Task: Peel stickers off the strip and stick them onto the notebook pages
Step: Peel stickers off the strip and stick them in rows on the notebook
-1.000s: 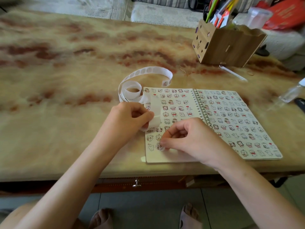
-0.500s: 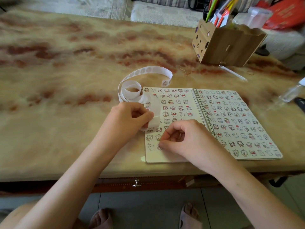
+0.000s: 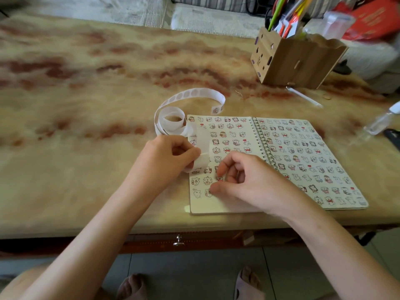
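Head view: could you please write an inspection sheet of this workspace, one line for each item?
Surface: marbled table, beige with red veins.
Job's things: sticker strip partly coiled beside open notebook; both pages nearly full of stickers.
Clutter: wooden pen holder, clear bottle, white stick.
Hands: left hand pinches the strip; right hand rests curled on the left page.
Cables: nothing seen.
Surroundings: sofa behind, tiled floor, feet in slippers.

On the table [image 3: 86, 169], near its front edge, an open notebook [image 3: 303, 161]; just behind its left corner, the coiled strip [image 3: 171, 127]. Far behind on the right, a box [image 3: 296, 63] with pens [image 3: 290, 16] in it.
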The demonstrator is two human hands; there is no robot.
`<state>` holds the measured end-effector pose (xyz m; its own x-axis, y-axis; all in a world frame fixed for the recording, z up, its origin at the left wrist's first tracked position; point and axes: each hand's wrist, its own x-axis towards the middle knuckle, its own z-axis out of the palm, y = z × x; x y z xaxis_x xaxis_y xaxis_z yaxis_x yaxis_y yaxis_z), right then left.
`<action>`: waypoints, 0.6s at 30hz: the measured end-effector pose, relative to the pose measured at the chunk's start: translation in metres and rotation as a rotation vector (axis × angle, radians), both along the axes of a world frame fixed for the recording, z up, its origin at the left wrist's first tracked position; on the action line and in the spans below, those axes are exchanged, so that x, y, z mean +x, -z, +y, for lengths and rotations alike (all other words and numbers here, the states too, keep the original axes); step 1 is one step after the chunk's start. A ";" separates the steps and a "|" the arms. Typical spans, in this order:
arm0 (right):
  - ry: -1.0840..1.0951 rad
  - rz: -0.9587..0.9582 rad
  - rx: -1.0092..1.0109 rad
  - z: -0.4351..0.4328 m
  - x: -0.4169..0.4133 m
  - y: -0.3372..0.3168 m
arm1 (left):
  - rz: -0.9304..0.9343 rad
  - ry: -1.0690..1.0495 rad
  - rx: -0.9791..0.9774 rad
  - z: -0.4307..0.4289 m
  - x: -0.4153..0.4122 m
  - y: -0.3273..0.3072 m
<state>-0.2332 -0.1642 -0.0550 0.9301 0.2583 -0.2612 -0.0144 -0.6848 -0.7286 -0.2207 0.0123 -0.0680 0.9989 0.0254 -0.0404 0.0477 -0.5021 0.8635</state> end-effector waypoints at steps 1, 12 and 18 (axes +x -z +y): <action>-0.003 0.006 -0.011 0.001 -0.001 -0.001 | -0.001 -0.001 0.003 0.000 0.000 0.000; 0.057 -0.049 -0.074 0.005 -0.001 0.002 | 0.003 -0.002 -0.005 -0.001 0.001 0.001; 0.023 -0.092 -0.130 0.005 0.000 0.004 | 0.003 -0.006 0.000 0.000 0.000 0.000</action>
<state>-0.2333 -0.1591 -0.0593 0.9570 0.2060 -0.2041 0.0315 -0.7735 -0.6330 -0.2205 0.0119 -0.0678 0.9986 0.0310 -0.0430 0.0528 -0.5022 0.8631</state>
